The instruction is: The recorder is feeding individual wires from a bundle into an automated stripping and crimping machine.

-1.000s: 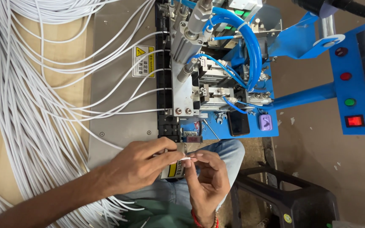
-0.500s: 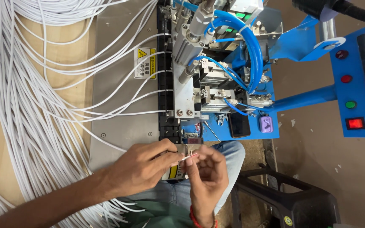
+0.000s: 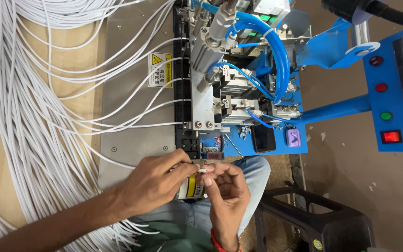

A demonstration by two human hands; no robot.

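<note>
My left hand (image 3: 157,182) reaches in from the lower left and pinches the end of a thin white wire (image 3: 206,171) between thumb and fingertips. My right hand (image 3: 225,191), with a red band at the wrist, comes up from the bottom edge and holds the same wire tip from the other side. Both hands meet just below the black wire guide (image 3: 183,93) of a blue and grey wire-processing machine (image 3: 239,98). A small yellow-and-black labelled part (image 3: 193,189) sits under my left fingers.
Several white wires (image 3: 131,93) fan from a big loose bundle (image 3: 19,116) across a grey metal plate (image 3: 127,140) into the machine. A blue control box with red and green buttons (image 3: 388,93) stands at right. A black stool (image 3: 323,224) and my jeans-clad knee (image 3: 255,170) lie below.
Both hands have stayed together on the wire tip, shifting only slightly. The machine and the wires look the same.
</note>
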